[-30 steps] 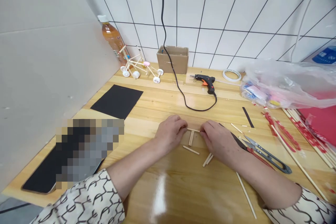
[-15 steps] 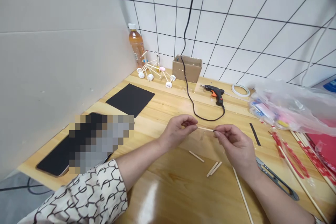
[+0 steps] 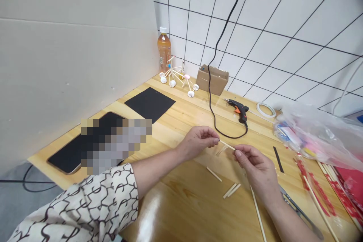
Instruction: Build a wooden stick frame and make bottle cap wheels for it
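Bottle point(image 3: 164, 51) of amber drink, white cap, upright in the far corner; wrap-around label bearing a pale panel and lettering too small to read. White wheel point(image 3: 191, 93) on the stick-built model point(image 3: 178, 72) beside it, marked with a dark scribble, illegible. Clear plastic bag point(image 3: 317, 121) at right, holding coloured packets whose print cannot be made out. Red wrappers point(image 3: 340, 185) with white marks, around pale sticks, likewise unreadable. Left hand point(image 3: 202, 140): forearm reaching in from lower left, patterned sleeve point(image 3: 93, 200) near the elbow, wrist level, fingers curled, thumb and forefinger pinched narrowly on the left end of a thin wooden stick point(image 3: 227, 144). Right hand point(image 3: 253, 162): forearm from lower right, thumb uppermost, other fingers folded, a like narrow pinch at the stick's right end. Stick located between the two hands, tilted slightly down to the right, on the near side of the glue gun point(image 3: 239, 109) and its black cord point(image 3: 210, 94); pale slim pieces point(image 3: 221, 150) just below it, blurred, joined or separate cannot be told. Short sticks, three, on the wooden table point(image 3: 181, 211): one single point(image 3: 214, 174), two side by side point(image 3: 231, 190). Metal snips point(image 3: 297, 208), partly covered by the right forearm. Black strip point(image 3: 278, 159), right of the right hand, lying flat.
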A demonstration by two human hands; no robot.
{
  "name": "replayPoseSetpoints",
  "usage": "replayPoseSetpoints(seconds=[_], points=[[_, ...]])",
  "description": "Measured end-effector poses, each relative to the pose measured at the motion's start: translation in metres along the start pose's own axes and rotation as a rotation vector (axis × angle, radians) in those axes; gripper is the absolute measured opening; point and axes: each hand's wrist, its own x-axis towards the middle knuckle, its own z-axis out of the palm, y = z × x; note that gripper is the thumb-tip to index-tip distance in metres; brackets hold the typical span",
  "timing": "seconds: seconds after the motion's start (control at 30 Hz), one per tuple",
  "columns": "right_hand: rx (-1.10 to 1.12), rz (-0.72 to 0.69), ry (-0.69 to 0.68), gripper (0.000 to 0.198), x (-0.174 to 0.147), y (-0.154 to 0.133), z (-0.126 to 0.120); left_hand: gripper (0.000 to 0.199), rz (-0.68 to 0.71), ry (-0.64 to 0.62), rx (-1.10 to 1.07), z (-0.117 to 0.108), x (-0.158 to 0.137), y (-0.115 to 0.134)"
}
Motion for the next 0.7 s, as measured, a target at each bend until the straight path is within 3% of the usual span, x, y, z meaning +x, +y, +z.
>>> replayPoseSetpoints(seconds=[0.3, 0.7], points=[[-0.122, -0.008, -0.074, 0.032, -0.0015, -0.0035, 0.0029, 0.024, -0.024, 0.008, -0.065, 0.0006, -0.0015, 0.0009], [-0.098, -0.069, 0.052, 0.026, -0.0033, -0.0072, -0.0003, 0.028, -0.14, -0.069, -0.001, 0.003, -0.0048, -0.0086]])
